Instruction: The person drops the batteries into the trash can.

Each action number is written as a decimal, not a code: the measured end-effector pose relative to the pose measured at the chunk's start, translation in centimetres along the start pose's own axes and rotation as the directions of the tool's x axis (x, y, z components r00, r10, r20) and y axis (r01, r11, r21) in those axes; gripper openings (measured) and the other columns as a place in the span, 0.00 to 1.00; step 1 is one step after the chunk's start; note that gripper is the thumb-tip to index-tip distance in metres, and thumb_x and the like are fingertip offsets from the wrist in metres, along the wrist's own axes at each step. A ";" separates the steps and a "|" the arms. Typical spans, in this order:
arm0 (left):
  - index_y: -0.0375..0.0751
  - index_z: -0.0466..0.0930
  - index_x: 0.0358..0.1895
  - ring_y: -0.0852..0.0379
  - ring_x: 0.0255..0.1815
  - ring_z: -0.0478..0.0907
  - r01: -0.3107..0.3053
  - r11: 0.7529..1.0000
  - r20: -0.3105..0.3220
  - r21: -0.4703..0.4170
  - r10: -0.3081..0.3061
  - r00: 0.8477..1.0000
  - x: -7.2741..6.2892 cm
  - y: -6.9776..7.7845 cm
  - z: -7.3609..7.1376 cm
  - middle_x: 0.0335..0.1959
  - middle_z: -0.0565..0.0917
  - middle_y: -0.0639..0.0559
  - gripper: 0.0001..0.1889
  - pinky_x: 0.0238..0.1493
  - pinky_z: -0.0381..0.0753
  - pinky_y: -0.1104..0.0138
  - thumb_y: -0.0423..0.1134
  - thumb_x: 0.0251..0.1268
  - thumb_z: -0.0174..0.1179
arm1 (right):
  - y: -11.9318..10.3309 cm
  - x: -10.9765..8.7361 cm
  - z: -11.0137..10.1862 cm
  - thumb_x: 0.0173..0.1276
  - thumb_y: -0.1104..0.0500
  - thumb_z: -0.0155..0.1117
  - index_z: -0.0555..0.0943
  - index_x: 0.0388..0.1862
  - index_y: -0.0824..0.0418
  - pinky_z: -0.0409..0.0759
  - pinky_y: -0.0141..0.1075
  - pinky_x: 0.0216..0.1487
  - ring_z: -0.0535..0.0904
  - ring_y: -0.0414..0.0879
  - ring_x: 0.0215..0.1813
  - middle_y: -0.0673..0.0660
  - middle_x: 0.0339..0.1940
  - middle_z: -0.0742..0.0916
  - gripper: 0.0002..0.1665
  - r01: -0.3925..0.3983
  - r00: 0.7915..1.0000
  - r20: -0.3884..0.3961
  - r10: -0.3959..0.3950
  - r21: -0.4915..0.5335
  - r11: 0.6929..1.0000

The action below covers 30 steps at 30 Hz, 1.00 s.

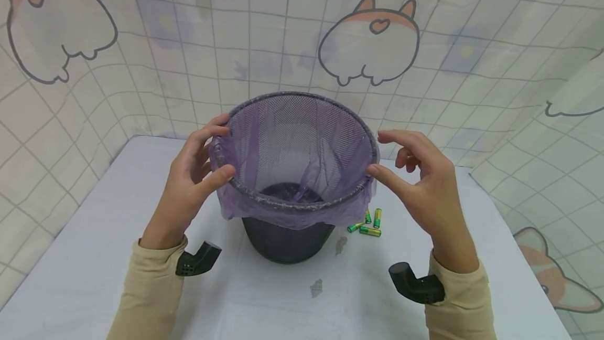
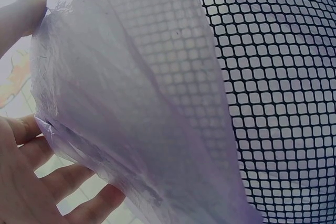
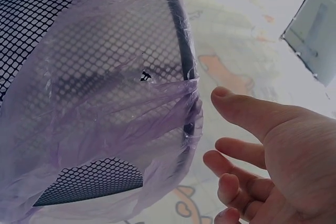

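Mesh bin [image 1: 289,243] upright between both hands, mouth up, purple bag [image 1: 294,218] folded over. Left hand [image 1: 191,174] nearer: thumb and fingers well spread, touching bag. Right hand [image 1: 429,185] just off opposite side, fingers parted, holding nothing. Batteries [image 1: 370,231] between right hand and bin's base; bin screens them from left hand.

Soft, diffuse light is filling the head view in slightly muted tones, and a faint, blurry-edged shadow is falling on the white tabletop [image 1: 264,303] near the left sleeve [image 1: 148,287]. In the left wrist view, brightness is washing out the upper left corner and glowing hazily through the purple liner [image 2: 105,87], while the black mesh [image 2: 283,93] is showing crisply. The right wrist view is looking dimmer, with glare bleaching its upper right and the patterned backdrop [image 3: 228,40] appearing soft.
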<state>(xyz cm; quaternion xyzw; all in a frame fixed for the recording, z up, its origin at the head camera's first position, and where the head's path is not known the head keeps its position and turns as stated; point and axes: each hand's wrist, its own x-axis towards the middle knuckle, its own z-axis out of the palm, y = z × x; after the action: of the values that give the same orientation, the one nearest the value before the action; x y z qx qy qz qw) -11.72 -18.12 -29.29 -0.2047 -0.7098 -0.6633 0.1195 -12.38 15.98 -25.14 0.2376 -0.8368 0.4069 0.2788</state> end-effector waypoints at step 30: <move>0.43 0.64 0.67 0.48 0.77 0.57 0.000 1.000 0.003 -0.016 0.000 1.000 -0.1 0.1 0.0 0.76 0.58 0.55 0.28 0.71 0.58 0.53 0.29 0.62 0.57 | 1.6 -1.7 -0.7 0.52 0.69 0.74 0.80 0.57 0.58 0.67 0.25 0.39 0.68 0.36 0.37 0.54 0.48 0.85 0.31 -0.018 1.000 0.008 0.019 -0.065 0.998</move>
<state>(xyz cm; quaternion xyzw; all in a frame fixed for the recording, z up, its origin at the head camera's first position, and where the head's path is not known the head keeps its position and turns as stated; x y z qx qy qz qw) -11.63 -18.10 -29.27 -0.2066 -0.7048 -0.6686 0.1167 -11.90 17.73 -26.78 0.2223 -0.8530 0.3809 0.2790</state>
